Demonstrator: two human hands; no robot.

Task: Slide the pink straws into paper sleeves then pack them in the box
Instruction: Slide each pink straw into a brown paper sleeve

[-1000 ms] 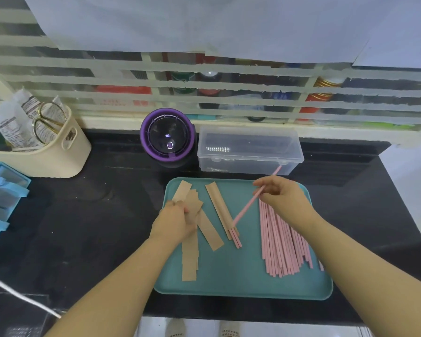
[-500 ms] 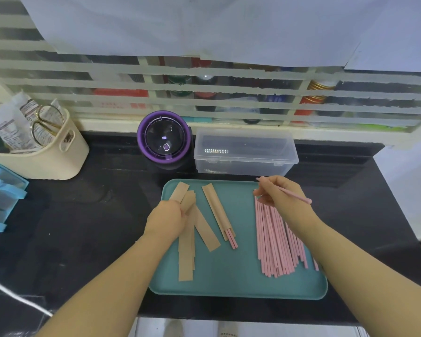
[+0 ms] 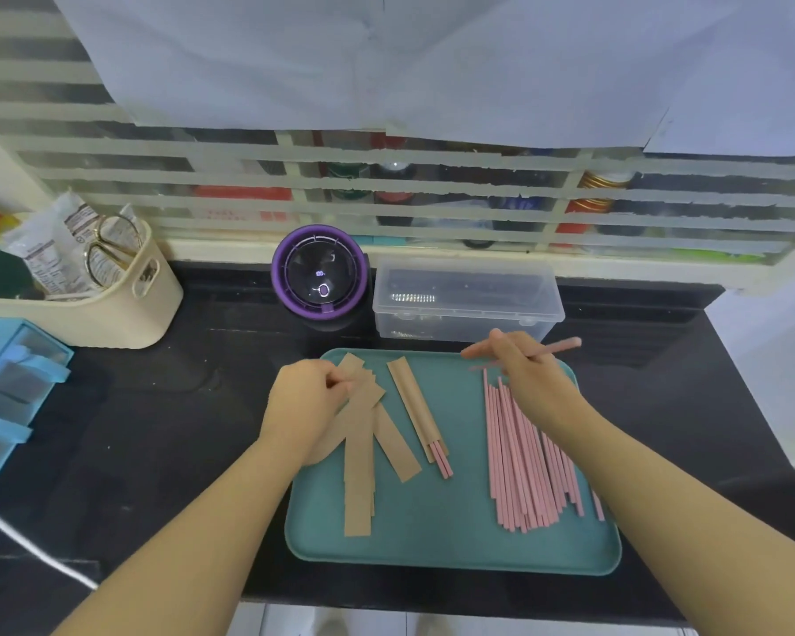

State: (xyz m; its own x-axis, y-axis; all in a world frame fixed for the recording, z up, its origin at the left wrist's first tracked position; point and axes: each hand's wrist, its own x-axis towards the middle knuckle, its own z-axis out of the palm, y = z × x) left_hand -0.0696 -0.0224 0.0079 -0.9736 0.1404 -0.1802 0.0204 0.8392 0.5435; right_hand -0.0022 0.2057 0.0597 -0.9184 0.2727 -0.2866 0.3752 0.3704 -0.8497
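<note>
A teal tray (image 3: 432, 543) lies on the black counter. On its right side is a pile of pink straws (image 3: 524, 465). My right hand (image 3: 519, 364) hovers over the pile's far end and pinches one pink straw (image 3: 561, 347) that points right. Brown paper sleeves (image 3: 359, 470) fan out on the tray's left side. My left hand (image 3: 304, 397) pinches the top ends of these sleeves. One filled sleeve (image 3: 416, 408) lies between the hands, pink straw tips showing at its near end. A clear plastic box (image 3: 467, 298), lid shut, stands behind the tray.
A purple round device (image 3: 320, 275) stands left of the box. A cream basket (image 3: 111, 305) with packets and scissors sits at the far left, blue drawers (image 3: 5, 387) below it. A white cable (image 3: 33, 548) crosses the near left. A slatted window backs the counter.
My right hand has swung the held straw from pointing up and away to lying roughly level, pointing right. My left hand has stayed on the sleeves.
</note>
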